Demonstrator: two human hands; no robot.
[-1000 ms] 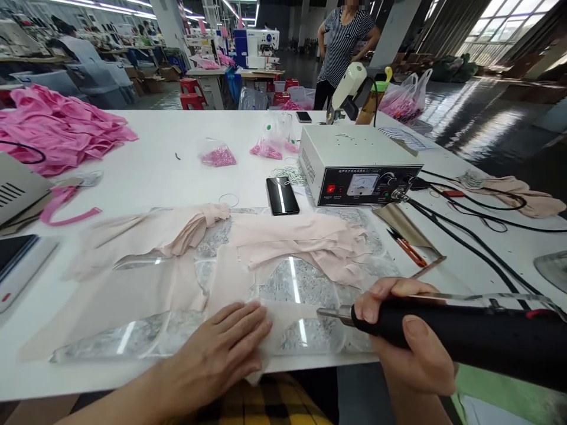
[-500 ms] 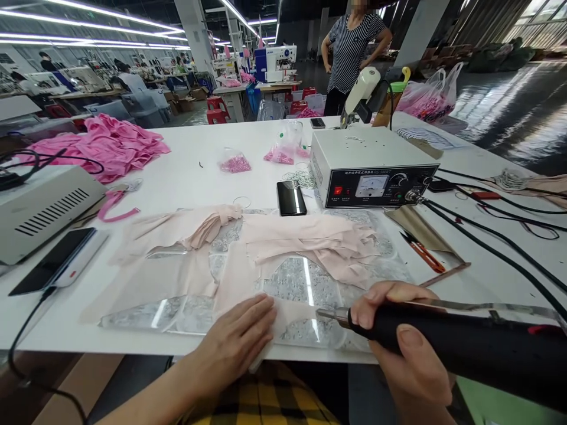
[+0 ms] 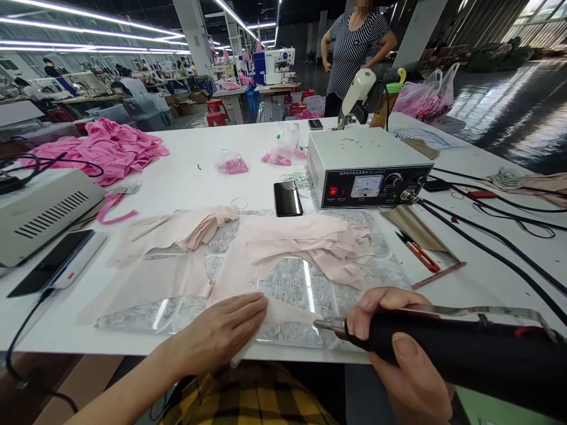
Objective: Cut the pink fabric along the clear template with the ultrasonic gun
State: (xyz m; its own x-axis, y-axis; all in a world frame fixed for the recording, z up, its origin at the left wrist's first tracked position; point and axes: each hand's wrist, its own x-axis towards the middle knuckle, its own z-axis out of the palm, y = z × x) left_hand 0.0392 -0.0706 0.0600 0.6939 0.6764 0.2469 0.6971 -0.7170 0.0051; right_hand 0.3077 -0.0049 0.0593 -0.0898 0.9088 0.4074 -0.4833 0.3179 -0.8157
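Observation:
My left hand point(image 3: 228, 327) lies flat, palm down, on a strip of thin pale pink fabric point(image 3: 286, 310) near the table's front edge. Fingers are extended and side by side. My right hand point(image 3: 401, 348) is wrapped round the thick black handle of a handheld ultrasonic welder point(image 3: 460, 348). Its metal tip points left and touches or nearly touches the strip's right end. Beneath lies a clear plastic sheet point(image 3: 287, 289) with a mottled grey look. Loosely stacked pale pink fabric pieces point(image 3: 305, 236) rest on it, and further cut pieces point(image 3: 177, 265) spread to the left.
A control box point(image 3: 376, 186) with cables stands behind on the right, near orange thread snips point(image 3: 419, 251). A phone point(image 3: 287, 198) lies mid-table. Another phone point(image 3: 53, 262) and a second box point(image 3: 48, 206) are at left. Pink fabric point(image 3: 106, 147) is heaped behind. A person point(image 3: 354, 53) stands beyond the table.
My left hand has slid a little to the left, and the strip under it is drawn slightly that way. The welder stays at the strip's right end. The view has shifted slightly.

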